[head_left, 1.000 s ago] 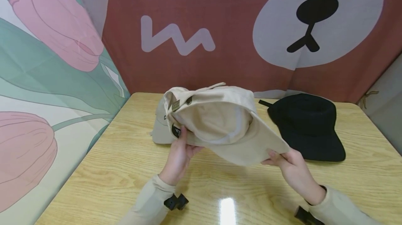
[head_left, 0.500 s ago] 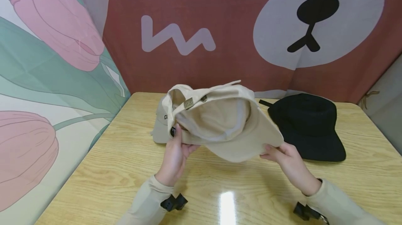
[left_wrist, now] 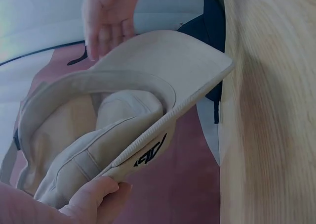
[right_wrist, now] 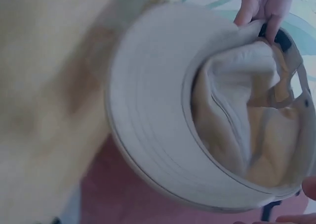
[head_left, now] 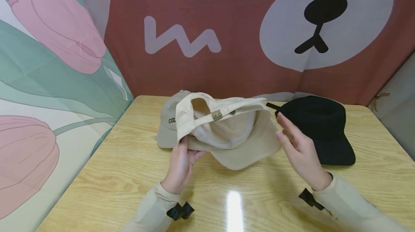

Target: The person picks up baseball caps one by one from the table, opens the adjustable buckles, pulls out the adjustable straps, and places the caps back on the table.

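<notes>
Cream cap (head_left: 227, 131) is held left of the black cap (head_left: 327, 131), its edge pinched by the left hand (head_left: 179, 169). Right hand (head_left: 303, 152): fingers extended, contact unclear from my end. One-sided grip, I judge; brim (head_left: 243, 156) weight could twist it loose.

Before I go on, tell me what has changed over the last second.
The right hand has released the brim of the cream cap and opened beside it. The cap has turned, its brim shifting left and its buckle right. The left hand still holds it; the black cap and grey cap stayed put.
</notes>
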`<state>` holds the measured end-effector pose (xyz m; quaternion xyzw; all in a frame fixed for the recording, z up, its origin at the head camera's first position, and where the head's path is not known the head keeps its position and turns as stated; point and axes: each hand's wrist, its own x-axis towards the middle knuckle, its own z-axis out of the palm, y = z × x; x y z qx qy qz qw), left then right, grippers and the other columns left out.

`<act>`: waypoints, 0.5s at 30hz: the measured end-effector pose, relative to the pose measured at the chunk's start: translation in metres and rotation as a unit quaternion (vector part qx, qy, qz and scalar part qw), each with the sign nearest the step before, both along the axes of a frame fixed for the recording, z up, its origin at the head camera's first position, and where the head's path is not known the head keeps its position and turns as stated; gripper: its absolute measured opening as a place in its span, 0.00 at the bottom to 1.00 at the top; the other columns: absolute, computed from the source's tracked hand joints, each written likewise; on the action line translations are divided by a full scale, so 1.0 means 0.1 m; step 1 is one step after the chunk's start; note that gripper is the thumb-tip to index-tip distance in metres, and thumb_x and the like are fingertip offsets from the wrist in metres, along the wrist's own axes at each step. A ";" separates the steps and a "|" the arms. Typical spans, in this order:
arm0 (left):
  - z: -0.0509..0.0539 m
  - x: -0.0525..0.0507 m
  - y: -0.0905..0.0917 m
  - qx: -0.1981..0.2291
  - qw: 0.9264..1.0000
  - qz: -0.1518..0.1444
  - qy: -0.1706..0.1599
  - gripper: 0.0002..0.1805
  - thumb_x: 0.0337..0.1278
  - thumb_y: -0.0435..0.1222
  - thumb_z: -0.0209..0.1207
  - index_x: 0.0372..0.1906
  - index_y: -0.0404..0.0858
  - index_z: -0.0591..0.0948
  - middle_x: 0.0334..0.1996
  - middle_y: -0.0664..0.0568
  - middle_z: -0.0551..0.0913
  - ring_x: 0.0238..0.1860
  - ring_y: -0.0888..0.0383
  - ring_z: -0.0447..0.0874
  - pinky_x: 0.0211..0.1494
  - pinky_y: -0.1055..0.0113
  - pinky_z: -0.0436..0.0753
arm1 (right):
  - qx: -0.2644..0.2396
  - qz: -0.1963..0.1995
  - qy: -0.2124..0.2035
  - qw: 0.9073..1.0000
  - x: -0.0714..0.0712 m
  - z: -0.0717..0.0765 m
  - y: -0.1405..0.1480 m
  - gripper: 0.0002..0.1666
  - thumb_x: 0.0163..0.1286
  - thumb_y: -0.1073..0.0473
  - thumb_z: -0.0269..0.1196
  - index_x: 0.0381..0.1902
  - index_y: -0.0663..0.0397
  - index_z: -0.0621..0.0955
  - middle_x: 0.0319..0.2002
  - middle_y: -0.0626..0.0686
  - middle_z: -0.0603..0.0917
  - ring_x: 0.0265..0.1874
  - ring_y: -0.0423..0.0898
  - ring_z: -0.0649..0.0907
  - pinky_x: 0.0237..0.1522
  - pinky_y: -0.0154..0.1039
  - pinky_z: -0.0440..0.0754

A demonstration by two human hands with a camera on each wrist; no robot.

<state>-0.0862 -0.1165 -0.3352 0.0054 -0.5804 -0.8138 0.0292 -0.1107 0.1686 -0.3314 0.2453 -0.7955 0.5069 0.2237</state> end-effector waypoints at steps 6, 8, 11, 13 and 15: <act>0.01 0.02 0.01 0.002 1.000 -0.003 0.006 0.29 0.79 0.46 0.27 0.71 0.31 0.52 0.60 0.29 0.65 0.58 0.42 0.75 0.53 0.63 0.80 | 0.071 -0.034 0.083 0.993 -0.06 0.10 -0.06 0.33 0.67 0.73 0.60 0.70 0.63 0.67 0.67 0.60 0.69 0.66 0.35 0.66 0.62 0.24 0.62; 0.01 0.02 0.01 -0.001 1.000 -0.003 0.009 0.29 0.79 0.46 0.28 0.71 0.30 0.53 0.60 0.29 0.65 0.58 0.42 0.75 0.53 0.63 0.80 | 0.083 -0.044 0.093 0.991 -0.08 0.11 -0.07 0.34 0.66 0.72 0.61 0.69 0.64 0.67 0.67 0.61 0.69 0.66 0.35 0.66 0.63 0.24 0.61; 0.02 0.03 0.03 -0.004 1.000 -0.001 0.008 0.29 0.79 0.47 0.29 0.70 0.29 0.54 0.59 0.29 0.66 0.58 0.43 0.76 0.54 0.63 0.79 | 0.086 -0.052 0.102 0.990 -0.10 0.14 -0.09 0.35 0.63 0.73 0.63 0.68 0.65 0.68 0.66 0.61 0.70 0.65 0.35 0.67 0.63 0.24 0.61; 0.02 0.04 0.04 -0.003 1.000 -0.002 0.010 0.29 0.79 0.46 0.29 0.70 0.28 0.54 0.59 0.29 0.66 0.58 0.43 0.75 0.55 0.62 0.79 | 0.086 -0.054 0.107 0.989 -0.11 0.15 -0.10 0.35 0.61 0.74 0.64 0.67 0.65 0.69 0.65 0.62 0.71 0.64 0.35 0.67 0.63 0.24 0.61; 0.02 0.04 0.04 -0.002 1.000 -0.002 0.012 0.29 0.79 0.46 0.29 0.70 0.28 0.54 0.59 0.28 0.66 0.59 0.42 0.75 0.56 0.61 0.78 | 0.086 -0.056 0.109 0.989 -0.12 0.16 -0.11 0.35 0.61 0.75 0.64 0.67 0.65 0.70 0.65 0.62 0.72 0.64 0.35 0.67 0.63 0.24 0.61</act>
